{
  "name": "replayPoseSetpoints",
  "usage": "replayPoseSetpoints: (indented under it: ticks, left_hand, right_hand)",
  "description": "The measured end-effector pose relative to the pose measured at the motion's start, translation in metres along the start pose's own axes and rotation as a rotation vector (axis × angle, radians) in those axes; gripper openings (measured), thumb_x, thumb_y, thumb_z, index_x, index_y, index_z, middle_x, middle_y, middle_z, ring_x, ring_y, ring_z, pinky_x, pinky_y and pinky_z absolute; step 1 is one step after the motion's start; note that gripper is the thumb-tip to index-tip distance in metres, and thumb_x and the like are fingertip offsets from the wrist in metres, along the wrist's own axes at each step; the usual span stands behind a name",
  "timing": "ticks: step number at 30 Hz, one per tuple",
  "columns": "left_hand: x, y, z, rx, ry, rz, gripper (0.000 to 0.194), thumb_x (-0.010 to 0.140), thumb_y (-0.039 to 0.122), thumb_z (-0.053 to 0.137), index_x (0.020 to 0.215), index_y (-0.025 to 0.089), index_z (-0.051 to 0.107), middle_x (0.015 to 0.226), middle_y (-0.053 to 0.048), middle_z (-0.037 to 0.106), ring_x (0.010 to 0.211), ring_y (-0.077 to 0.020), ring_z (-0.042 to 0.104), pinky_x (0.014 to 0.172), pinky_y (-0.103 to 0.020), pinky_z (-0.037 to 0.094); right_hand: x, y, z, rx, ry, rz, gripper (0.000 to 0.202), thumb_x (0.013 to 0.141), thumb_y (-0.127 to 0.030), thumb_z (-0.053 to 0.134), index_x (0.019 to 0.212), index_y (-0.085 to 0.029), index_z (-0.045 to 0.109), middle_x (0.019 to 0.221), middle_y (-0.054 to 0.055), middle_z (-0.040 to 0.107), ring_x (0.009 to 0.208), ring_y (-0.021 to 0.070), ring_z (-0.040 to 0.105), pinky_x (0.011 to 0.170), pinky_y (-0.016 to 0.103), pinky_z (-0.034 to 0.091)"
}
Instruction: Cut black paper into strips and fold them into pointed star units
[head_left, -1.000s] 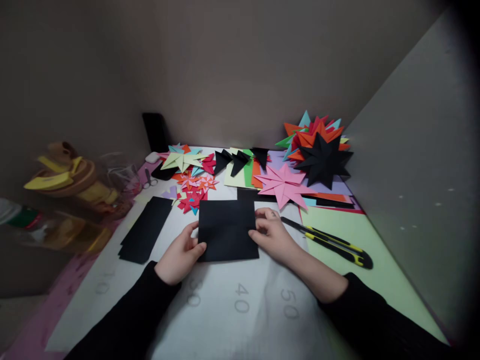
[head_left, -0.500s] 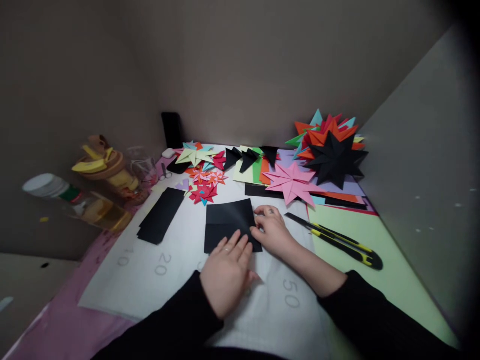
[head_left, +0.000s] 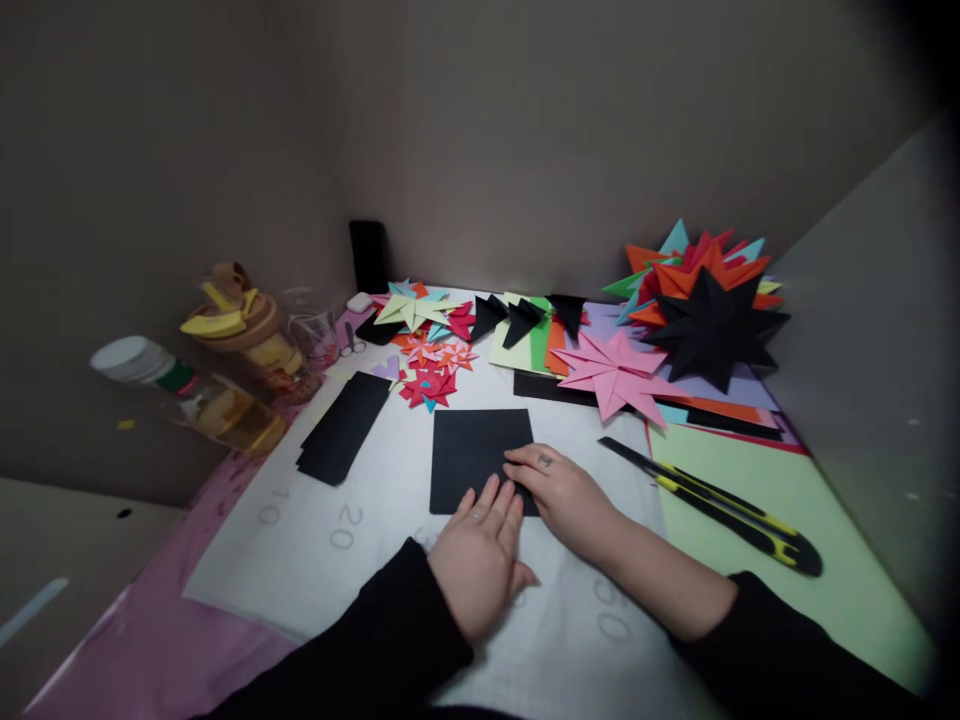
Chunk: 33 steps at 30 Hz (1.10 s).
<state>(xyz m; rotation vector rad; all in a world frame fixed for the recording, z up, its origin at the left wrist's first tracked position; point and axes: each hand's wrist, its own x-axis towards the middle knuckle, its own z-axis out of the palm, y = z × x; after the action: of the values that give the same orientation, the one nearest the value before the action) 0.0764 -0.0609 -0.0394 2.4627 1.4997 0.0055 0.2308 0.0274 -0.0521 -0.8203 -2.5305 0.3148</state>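
Note:
A square black sheet of paper [head_left: 476,450] lies on the white numbered sheet in front of me. My left hand [head_left: 480,560] is spread flat, its fingertips pressing on the paper's lower edge near the right corner. My right hand [head_left: 559,495] closes on the paper's right edge, its fingers bent over the lower right part. The thumb of the right hand is mostly hidden. To the left is a small stack of black paper strips [head_left: 346,428]. A black and yellow utility knife [head_left: 720,510] rests to the right of my right hand.
Folded paper stars [head_left: 427,385] and black folded pieces [head_left: 525,320] lie at the back. A pink star [head_left: 616,368] and a black star [head_left: 721,325] are at back right. A bottle [head_left: 217,405], a cup [head_left: 259,340] and a phone [head_left: 369,258] stand left.
The view has swung left, so things appear farther right. The black sheet, raised at its upper edge with a crease line before, now lies flatter. My right hand has slid down its right edge.

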Motion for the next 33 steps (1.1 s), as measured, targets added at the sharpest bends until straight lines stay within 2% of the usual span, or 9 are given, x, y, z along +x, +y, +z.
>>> replayPoseSetpoints:
  ticks: [4, 10, 13, 17, 20, 23, 27, 30, 33]
  left_hand:
    - [-0.022, -0.017, 0.001, 0.042, 0.036, -0.019, 0.063, 0.086, 0.050, 0.045, 0.132, 0.008, 0.042, 0.141, -0.015, 0.036, 0.132, -0.0299, 0.028, 0.102, -0.047, 0.035]
    - [-0.069, -0.048, -0.012, 0.204, 0.074, -0.091, 0.044, 0.088, 0.028, 0.044, 0.127, 0.009, 0.049, 0.133, -0.014, 0.047, 0.124, -0.0286, 0.043, 0.092, -0.045, 0.046]
    - [-0.073, -0.047, -0.013, 0.275, 0.094, -0.090, 0.043, 0.085, 0.024, 0.045, 0.125, 0.007, 0.051, 0.132, -0.015, 0.048, 0.122, -0.0294, 0.045, 0.091, -0.046, 0.047]
    - [-0.068, -0.042, -0.009, 0.317, 0.156, -0.086, 0.042, 0.085, 0.023, 0.042, 0.122, 0.006, 0.054, 0.129, -0.016, 0.050, 0.120, -0.0300, 0.047, 0.088, -0.045, 0.048]
    - [-0.066, -0.041, -0.009, 0.353, 0.158, -0.073, 0.042, 0.084, 0.019, 0.039, 0.119, 0.004, 0.056, 0.126, -0.018, 0.052, 0.117, -0.0316, 0.050, 0.086, -0.048, 0.048]
    - [-0.064, -0.042, -0.011, 0.374, 0.121, -0.081, 0.043, 0.083, 0.016, 0.036, 0.118, 0.006, 0.058, 0.126, -0.018, 0.052, 0.116, -0.0316, 0.051, 0.086, -0.049, 0.048]
    - [-0.060, -0.041, -0.015, 0.355, 0.069, -0.100, 0.044, 0.084, 0.017, 0.034, 0.119, 0.006, 0.058, 0.126, -0.019, 0.052, 0.116, -0.0319, 0.051, 0.088, -0.051, 0.046]
    - [-0.056, -0.038, -0.018, 0.339, 0.049, -0.093, 0.043, 0.084, 0.017, 0.035, 0.116, 0.001, 0.059, 0.122, -0.024, 0.053, 0.113, -0.0361, 0.052, 0.089, -0.056, 0.043]
    - [-0.052, -0.035, -0.022, 0.282, 0.074, -0.112, 0.040, 0.085, 0.017, 0.037, 0.111, 0.001, 0.062, 0.117, -0.025, 0.058, 0.108, -0.0374, 0.056, 0.095, -0.065, 0.031]
  right_hand:
    - [-0.003, 0.002, 0.006, -0.051, 0.004, -0.010, 0.030, 0.086, -0.006, 0.041, 0.103, -0.015, 0.065, 0.109, 0.012, 0.064, 0.098, 0.0210, 0.056, 0.080, 0.037, 0.051]
    - [-0.001, 0.002, 0.000, -0.169, -0.011, -0.058, 0.030, 0.088, -0.009, 0.040, 0.102, -0.016, 0.066, 0.107, 0.012, 0.066, 0.095, 0.0223, 0.057, 0.076, 0.038, 0.051]
    - [0.007, -0.010, -0.002, -0.204, -0.110, -0.128, 0.032, 0.089, -0.010, 0.041, 0.111, -0.017, 0.062, 0.114, 0.012, 0.063, 0.103, 0.0249, 0.055, 0.081, 0.042, 0.048]
    - [0.023, -0.046, 0.009, -0.078, -0.305, -0.232, 0.035, 0.089, -0.019, 0.044, 0.121, -0.018, 0.056, 0.130, 0.007, 0.053, 0.120, 0.0257, 0.045, 0.090, 0.042, 0.045]
    - [0.028, -0.066, 0.019, -0.065, -0.349, -0.193, 0.039, 0.088, -0.018, 0.041, 0.122, -0.007, 0.054, 0.132, 0.013, 0.050, 0.125, 0.0264, 0.040, 0.094, 0.039, 0.044]
    - [0.015, -0.065, 0.018, -0.103, -0.377, -0.137, 0.039, 0.086, -0.016, 0.042, 0.121, -0.003, 0.055, 0.131, 0.016, 0.050, 0.125, 0.0286, 0.040, 0.097, 0.040, 0.042]
    - [-0.024, -0.046, 0.004, -0.206, -0.376, -0.016, 0.042, 0.083, -0.006, 0.036, 0.121, 0.002, 0.053, 0.131, 0.021, 0.047, 0.127, 0.0260, 0.040, 0.103, 0.039, 0.037]
    - [-0.051, -0.035, -0.003, -0.252, -0.363, 0.060, 0.048, 0.080, -0.002, 0.032, 0.123, -0.005, 0.052, 0.133, 0.016, 0.047, 0.127, 0.0218, 0.039, 0.102, 0.041, 0.039]
    - [-0.065, -0.032, -0.004, -0.297, -0.336, 0.119, 0.050, 0.080, -0.001, 0.031, 0.124, -0.008, 0.053, 0.132, 0.015, 0.048, 0.126, 0.0236, 0.041, 0.100, 0.045, 0.040]
